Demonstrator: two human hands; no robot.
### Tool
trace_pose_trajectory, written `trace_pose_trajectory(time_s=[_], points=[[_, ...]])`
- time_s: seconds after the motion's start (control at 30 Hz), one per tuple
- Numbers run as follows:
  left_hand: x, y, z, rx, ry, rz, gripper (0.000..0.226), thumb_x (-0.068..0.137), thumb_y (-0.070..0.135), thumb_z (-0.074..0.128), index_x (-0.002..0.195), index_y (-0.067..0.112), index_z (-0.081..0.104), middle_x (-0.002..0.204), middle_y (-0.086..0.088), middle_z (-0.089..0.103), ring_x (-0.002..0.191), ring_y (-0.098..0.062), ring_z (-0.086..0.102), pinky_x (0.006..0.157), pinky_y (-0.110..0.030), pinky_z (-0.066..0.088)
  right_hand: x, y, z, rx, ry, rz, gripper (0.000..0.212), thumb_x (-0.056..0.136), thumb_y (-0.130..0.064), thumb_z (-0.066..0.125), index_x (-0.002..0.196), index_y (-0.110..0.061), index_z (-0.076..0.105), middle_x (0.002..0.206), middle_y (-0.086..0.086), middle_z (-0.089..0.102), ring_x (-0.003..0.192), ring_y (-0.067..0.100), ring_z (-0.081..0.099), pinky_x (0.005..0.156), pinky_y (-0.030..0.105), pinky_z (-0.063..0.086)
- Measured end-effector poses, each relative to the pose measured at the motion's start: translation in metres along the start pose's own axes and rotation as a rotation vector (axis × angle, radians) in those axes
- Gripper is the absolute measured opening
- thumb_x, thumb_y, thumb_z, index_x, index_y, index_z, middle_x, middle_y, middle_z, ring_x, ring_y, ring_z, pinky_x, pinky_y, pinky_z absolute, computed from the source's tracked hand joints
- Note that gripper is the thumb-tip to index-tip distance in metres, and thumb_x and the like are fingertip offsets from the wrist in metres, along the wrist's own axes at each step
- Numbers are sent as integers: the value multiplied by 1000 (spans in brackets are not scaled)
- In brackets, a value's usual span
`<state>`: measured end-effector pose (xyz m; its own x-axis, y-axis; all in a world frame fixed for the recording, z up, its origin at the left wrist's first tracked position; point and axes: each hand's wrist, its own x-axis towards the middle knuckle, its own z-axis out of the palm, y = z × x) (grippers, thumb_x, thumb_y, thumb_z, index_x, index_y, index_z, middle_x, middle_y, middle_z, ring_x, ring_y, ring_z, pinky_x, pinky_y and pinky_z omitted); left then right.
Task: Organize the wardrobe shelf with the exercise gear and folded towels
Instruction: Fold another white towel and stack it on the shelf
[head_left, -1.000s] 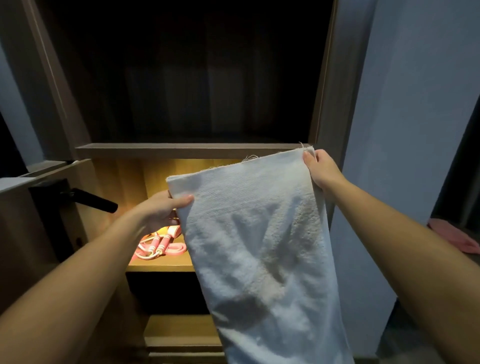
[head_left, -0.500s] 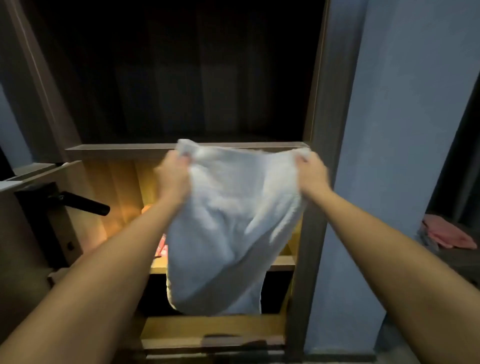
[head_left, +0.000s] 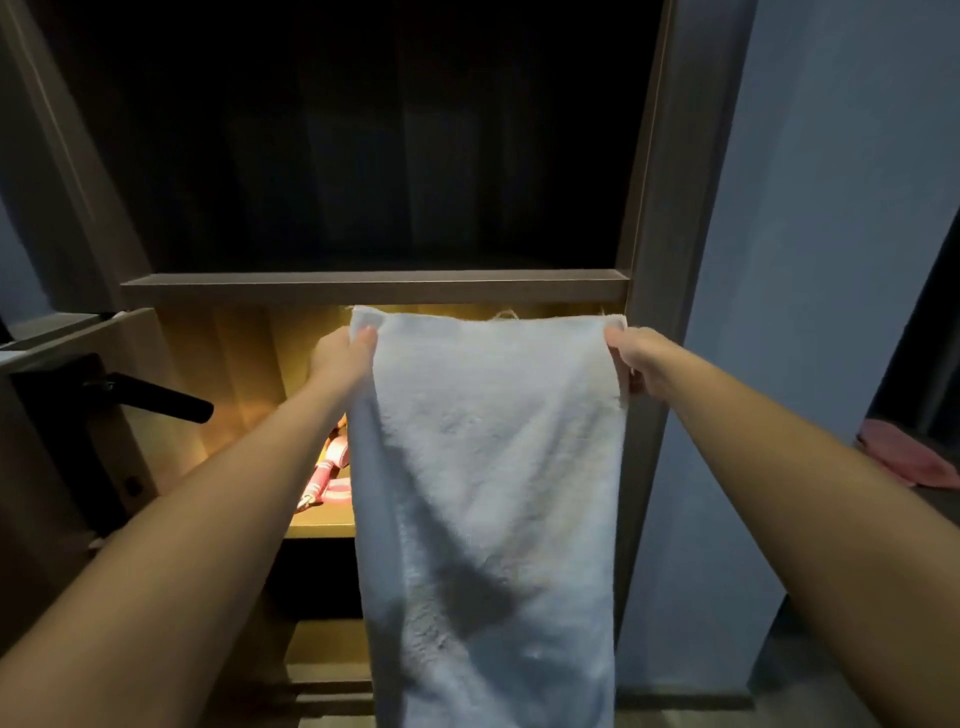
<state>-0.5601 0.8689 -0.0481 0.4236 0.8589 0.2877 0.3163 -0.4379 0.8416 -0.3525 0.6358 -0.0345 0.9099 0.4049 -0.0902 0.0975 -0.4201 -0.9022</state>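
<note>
White terry towel (head_left: 488, 488), hanging full length at frame centre before the lit wardrobe shelf (head_left: 322, 529), top corners pinched by left hand (head_left: 340, 358) and right hand (head_left: 631, 361); pink exercise gear (head_left: 327, 475) on shelf, lower left.

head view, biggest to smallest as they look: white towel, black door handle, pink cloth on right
1. white towel
2. pink cloth
3. black door handle, close to the cloth, whose edge the frame cuts
</note>
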Motion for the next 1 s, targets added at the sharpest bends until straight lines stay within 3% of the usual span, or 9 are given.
trace_pose_trajectory(time_s=[0.17,0.27,0.37,0.5,0.67,0.73,0.83,0.87,1.0], points=[[20,27,-13,-281,51,163,31,103,37,41,107,12,60,94,-4,62,89,-19,58,69,-29,45,13,-11,-8,192,295,-524,32,103,-30,45,119,-6,59,114,11,62,93,19,59,69,24,44],[20,-3,-15,-70,-328,-42,37,100,38,48,112,6,61,106,-16,65,96,-30,61,82,-42,51,18,11,-8,-178,25,-157,48,101,-41,47,128,-2,55,120,15,62,106,30,61,88,34,50],[9,-60,-4,219,-645,-393,56,89,52,60,117,4,59,109,-12,66,95,-28,66,73,-37,56,6,42,5,-480,-248,184,58,101,-46,42,138,-1,46,138,16,52,117,32,55,97,42,48],[12,-58,8,144,-432,-283,55,94,48,54,116,-2,54,113,-16,60,101,-33,63,81,-42,55,8,40,17,-322,-17,-24,53,103,-40,39,135,2,48,134,19,53,116,34,55,89,38,48],[21,15,-15,-192,37,150,34,102,38,42,108,11,62,103,-8,64,96,-24,61,75,-35,47,9,-5,-2,80,308,-636,20,102,-27,45,104,-11,58,96,5,57,85,16,53,62,21,37],[17,17,-21,-146,-60,123,32,102,39,43,102,14,61,89,-3,61,81,-17,59,64,-26,44,13,-5,-3,-4,264,-532,27,103,-30,44,109,-8,58,104,10,61,87,19,56,70,22,41],[-2,-9,-14,261,-576,-263,35,100,37,49,99,3,58,91,-12,61,69,-20,57,56,-30,44,12,31,10,-494,-204,47,47,101,-43,44,122,-3,56,122,14,59,94,27,59,85,37,48],[-6,-17,-11,292,-613,-319,38,100,37,50,108,1,57,99,-14,60,73,-23,58,58,-31,44,9,40,14,-548,-245,104,51,101,-46,43,127,-4,54,125,13,58,98,26,59,86,37,48],[1,-19,-3,125,-228,-213,49,102,39,44,125,-4,53,115,-19,57,96,-31,55,77,-36,45,12,36,22,-277,23,-160,49,103,-43,37,130,-5,53,123,13,59,105,30,59,81,38,48]])
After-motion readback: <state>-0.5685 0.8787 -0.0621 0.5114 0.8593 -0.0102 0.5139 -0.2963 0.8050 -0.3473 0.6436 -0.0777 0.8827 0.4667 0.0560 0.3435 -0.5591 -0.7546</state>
